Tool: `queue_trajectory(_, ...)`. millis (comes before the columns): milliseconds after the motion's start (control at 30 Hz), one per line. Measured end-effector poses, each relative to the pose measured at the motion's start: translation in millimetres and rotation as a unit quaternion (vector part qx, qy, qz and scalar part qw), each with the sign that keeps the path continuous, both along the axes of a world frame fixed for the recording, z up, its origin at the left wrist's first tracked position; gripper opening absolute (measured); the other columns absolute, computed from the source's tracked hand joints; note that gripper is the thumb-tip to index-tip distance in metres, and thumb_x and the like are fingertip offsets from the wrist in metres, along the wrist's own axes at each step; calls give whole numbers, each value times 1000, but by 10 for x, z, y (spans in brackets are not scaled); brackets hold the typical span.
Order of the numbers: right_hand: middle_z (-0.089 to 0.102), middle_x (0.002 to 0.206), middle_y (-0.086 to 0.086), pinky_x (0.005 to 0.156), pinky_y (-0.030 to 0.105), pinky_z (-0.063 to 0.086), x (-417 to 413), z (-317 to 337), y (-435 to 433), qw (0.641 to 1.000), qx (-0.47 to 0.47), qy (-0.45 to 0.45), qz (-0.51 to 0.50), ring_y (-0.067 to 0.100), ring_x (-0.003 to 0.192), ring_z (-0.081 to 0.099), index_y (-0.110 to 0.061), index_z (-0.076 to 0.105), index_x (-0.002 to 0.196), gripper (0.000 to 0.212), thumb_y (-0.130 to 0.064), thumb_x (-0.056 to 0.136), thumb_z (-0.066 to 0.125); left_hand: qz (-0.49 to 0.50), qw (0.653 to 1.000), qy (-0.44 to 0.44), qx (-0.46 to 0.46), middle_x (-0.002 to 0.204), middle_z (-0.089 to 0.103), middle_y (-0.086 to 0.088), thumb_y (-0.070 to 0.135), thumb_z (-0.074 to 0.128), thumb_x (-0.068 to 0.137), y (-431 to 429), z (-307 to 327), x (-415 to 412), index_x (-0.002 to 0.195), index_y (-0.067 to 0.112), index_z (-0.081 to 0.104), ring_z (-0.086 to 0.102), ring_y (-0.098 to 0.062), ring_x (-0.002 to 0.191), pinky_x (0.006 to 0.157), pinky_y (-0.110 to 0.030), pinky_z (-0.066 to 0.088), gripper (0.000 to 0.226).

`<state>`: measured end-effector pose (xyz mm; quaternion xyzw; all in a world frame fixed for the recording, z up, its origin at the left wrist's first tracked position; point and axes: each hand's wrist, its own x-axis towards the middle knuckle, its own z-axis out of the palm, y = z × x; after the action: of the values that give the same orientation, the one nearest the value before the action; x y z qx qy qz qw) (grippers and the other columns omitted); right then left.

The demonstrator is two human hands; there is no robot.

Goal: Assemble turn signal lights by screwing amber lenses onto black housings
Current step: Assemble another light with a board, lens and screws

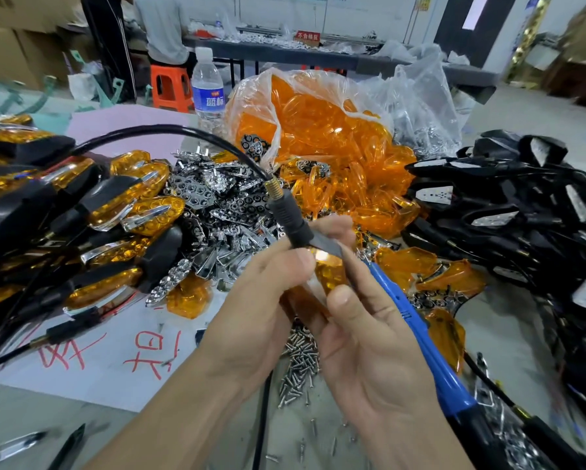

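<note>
My left hand grips a turn signal light by its black housing; its rubber stem and brass thread point up and away, with a black cable arcing off to the left. Amber lens shows between the fingers. My right hand holds a blue electric screwdriver, tip against the light near the left thumb. A pile of small screws lies on the table under my hands. Loose amber lenses fill a clear bag behind. Black housings are heaped at the right.
Finished lights with amber lenses are stacked at the left. Chrome reflector inserts are piled in the middle. A water bottle stands behind them. A person sits at a far table beside an orange stool.
</note>
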<state>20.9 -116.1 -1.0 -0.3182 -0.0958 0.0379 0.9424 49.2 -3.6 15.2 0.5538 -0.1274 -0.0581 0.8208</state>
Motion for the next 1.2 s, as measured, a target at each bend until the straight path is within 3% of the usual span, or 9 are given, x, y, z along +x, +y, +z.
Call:
queue_trajectory(100,69,123,27,86,39,61,23,29,-29,1000,12,4,-12,35,105,74,8,64,131,76,-6,62,93,-25,997,-62,-31,132,69,-14,51,88,67,116,-2,-37,130,12,69,63,-33,123,106,-44,50,76)
queue_trajectory(267,72,121,21,89,40,59,10,14,-99,1000,-18,-20,-4,32,106,73,1,70,126,72,-21,63,96,-26,995,-90,-26,123,71,-16,52,82,75,137,62,-54,123,13,72,68,-30,108,97,-38,53,62)
queue_trajectory(400,73,123,19,90,39,59,-12,13,-143,998,-57,-21,-34,31,108,72,-7,76,120,65,-25,61,97,-14,995,-92,-21,124,71,-16,50,80,80,129,74,-76,122,7,72,67,-28,116,97,-30,51,60)
queue_trajectory(633,73,125,20,112,76,32,12,-6,-188,988,-105,7,-109,56,130,53,2,69,127,69,9,59,80,-6,997,-74,14,129,72,-9,16,63,86,78,-3,-89,125,13,71,66,-23,124,102,-28,51,41)
queue_trajectory(867,69,131,20,105,46,54,6,-32,-148,991,-102,-56,-64,37,123,66,3,70,126,58,-1,68,76,67,995,-77,21,103,78,-10,30,71,72,10,-43,-100,105,20,79,72,-21,99,91,-31,57,35)
queue_trajectory(967,75,119,18,98,45,59,6,-55,-115,983,-151,-22,-99,32,111,73,-3,76,119,51,-7,68,79,126,988,-52,77,92,77,-14,38,72,69,19,-56,-67,98,17,81,71,-23,86,87,-42,59,36)
queue_trajectory(1067,81,99,9,74,34,64,11,-33,-92,948,-274,-1,-164,25,90,79,-18,83,107,30,-9,78,80,181,964,-13,193,79,73,-19,62,64,73,31,-58,-72,82,14,78,69,-35,73,82,-54,60,51)
queue_trajectory(1133,81,86,7,60,28,61,23,33,-112,936,-289,27,-200,24,71,78,-16,83,100,22,-14,78,85,241,915,-78,315,58,63,1,71,49,87,56,-101,-113,74,25,73,62,-11,57,64,-29,55,53)
queue_trajectory(1200,77,74,10,49,28,58,30,80,-162,935,-253,80,-234,28,55,73,-8,79,98,32,-30,75,78,348,837,-180,382,72,68,26,60,55,93,79,-90,-164,99,42,75,65,7,74,68,-9,47,28)
